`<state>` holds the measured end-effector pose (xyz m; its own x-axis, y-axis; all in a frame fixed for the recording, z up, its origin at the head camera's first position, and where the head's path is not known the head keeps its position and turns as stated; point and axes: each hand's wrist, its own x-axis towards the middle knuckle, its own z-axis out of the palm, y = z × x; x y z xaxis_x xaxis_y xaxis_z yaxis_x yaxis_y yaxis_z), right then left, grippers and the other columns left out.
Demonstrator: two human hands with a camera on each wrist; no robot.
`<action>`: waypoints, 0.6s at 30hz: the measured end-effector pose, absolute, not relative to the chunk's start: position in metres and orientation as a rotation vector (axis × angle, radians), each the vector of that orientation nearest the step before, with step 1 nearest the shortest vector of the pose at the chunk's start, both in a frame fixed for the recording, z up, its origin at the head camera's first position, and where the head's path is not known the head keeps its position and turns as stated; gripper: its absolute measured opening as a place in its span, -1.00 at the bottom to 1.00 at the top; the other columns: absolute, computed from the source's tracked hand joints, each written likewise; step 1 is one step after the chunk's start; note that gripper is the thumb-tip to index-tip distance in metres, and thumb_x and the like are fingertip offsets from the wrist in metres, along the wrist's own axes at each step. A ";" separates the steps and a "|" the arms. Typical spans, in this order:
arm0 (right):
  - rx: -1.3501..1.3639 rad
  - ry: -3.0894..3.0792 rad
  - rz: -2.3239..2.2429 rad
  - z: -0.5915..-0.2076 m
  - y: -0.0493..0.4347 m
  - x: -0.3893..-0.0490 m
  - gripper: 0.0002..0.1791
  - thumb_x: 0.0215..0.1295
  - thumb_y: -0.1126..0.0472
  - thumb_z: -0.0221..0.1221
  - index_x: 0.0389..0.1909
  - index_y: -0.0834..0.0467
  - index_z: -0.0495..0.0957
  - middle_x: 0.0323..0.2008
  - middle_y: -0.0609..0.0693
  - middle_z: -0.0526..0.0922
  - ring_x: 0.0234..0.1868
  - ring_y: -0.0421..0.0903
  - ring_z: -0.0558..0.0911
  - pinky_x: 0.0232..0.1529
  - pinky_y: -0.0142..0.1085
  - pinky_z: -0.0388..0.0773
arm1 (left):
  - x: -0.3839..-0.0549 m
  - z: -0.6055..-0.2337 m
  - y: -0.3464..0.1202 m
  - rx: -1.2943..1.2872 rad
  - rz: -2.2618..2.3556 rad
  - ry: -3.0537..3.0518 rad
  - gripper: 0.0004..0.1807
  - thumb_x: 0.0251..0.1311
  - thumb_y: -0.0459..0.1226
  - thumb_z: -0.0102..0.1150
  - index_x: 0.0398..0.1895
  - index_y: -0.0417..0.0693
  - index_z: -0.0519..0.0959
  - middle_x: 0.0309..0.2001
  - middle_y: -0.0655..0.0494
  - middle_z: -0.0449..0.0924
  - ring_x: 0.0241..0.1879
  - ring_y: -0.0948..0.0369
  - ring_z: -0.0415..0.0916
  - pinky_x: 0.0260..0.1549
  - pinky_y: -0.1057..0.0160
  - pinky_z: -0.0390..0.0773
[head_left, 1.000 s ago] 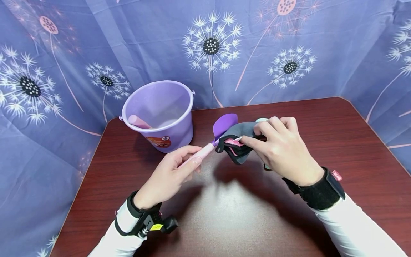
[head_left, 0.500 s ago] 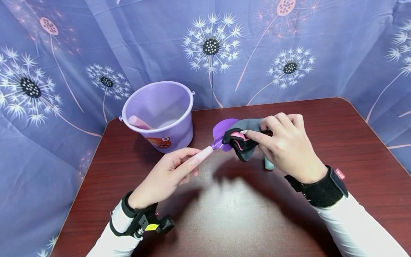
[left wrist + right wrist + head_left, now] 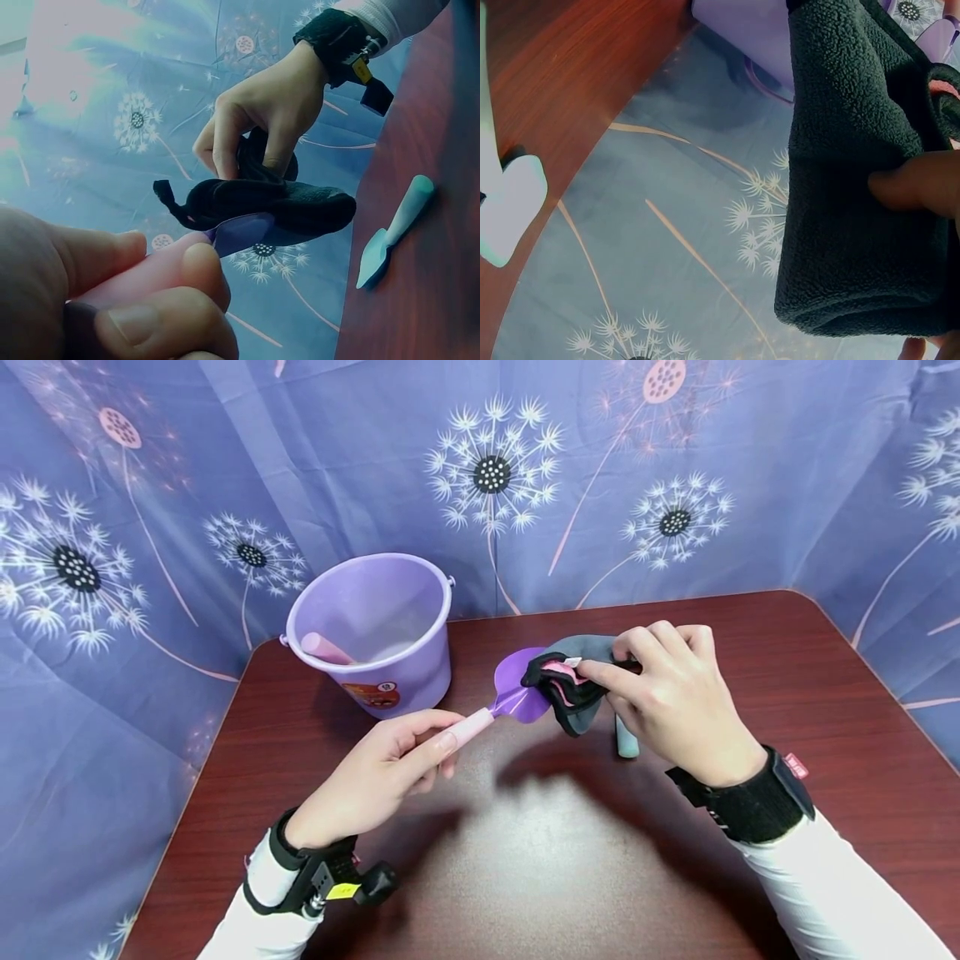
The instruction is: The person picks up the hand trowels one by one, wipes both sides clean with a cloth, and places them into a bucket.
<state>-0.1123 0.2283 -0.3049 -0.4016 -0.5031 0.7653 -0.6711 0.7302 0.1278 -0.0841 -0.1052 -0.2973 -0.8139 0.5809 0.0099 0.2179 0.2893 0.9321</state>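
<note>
Two things held over the desk (image 3: 540,852): my left grip (image 3: 381,770) pinches the purple trowel (image 3: 513,683) by its handle (image 3: 472,726); my right grip (image 3: 672,703) pinches the dark cloth (image 3: 582,697), now shifted from neck (image 3: 498,703) to blade (image 3: 517,665); wiping seems to advance.

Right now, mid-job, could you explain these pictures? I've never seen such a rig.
There's no machine: a person works bare-handed. The wide picture is taken from the head, looking forward and down; the other two are taken from the left and right wrists. The left grip holds a purple tool by its pink handle. The right grip holds a folded dark cloth at the tool's broad end. On the table stands a purple bucket with a pink rod-like thing inside; a pale green tool lies there too.
</note>
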 end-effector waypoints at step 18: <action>0.829 -2.113 0.265 -0.302 0.230 -0.110 -0.64 0.29 0.29 -0.02 -0.09 0.05 0.72 -0.36 0.08 0.44 -0.38 0.13 0.38 -0.31 0.13 0.18 | -0.077 -0.289 -0.121 0.733 1.490 2.293 -0.77 0.50 -0.06 -0.02 0.05 0.23 0.58 -0.43 0.08 0.50 -0.66 0.18 0.21 -0.75 0.25 0.23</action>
